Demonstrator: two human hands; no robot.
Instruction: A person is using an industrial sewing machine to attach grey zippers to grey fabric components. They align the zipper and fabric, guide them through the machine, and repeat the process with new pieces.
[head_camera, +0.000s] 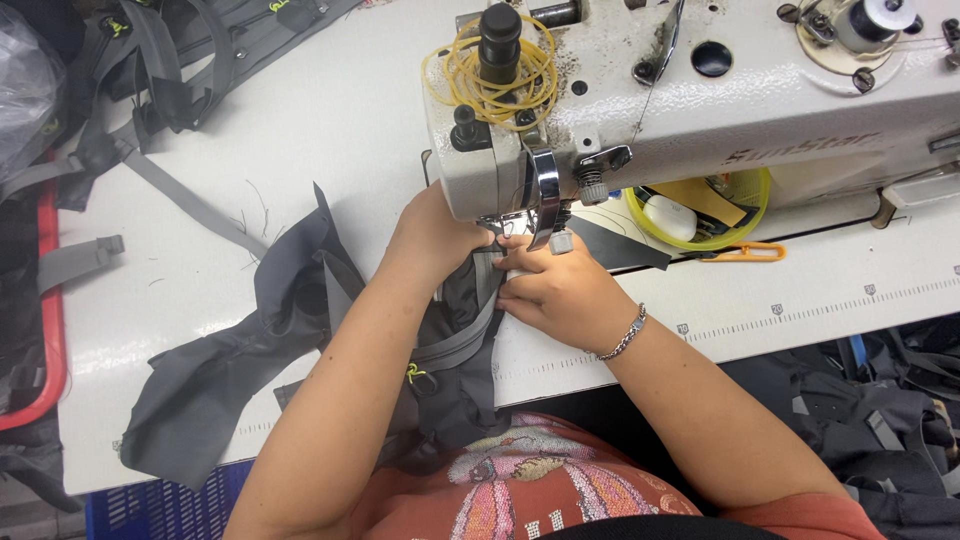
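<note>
Your left hand (432, 240) lies flat on the dark grey fabric piece (290, 330), fingers pressed down just left of the needle area; the head of the white sewing machine (700, 90) hides its fingertips. Your right hand (555, 290) presses the grey webbing strap (470, 340) with closed fingers directly below the presser foot (545, 215). The fabric hangs off the front edge of the white table (300, 130). A coil of yellow cord (490, 75) sits on the machine top. Behind the machine arm stands a yellow bowl (745, 215), with orange-handled snips (745, 252) beside it. More grey straps (170, 70) lie far left.
</note>
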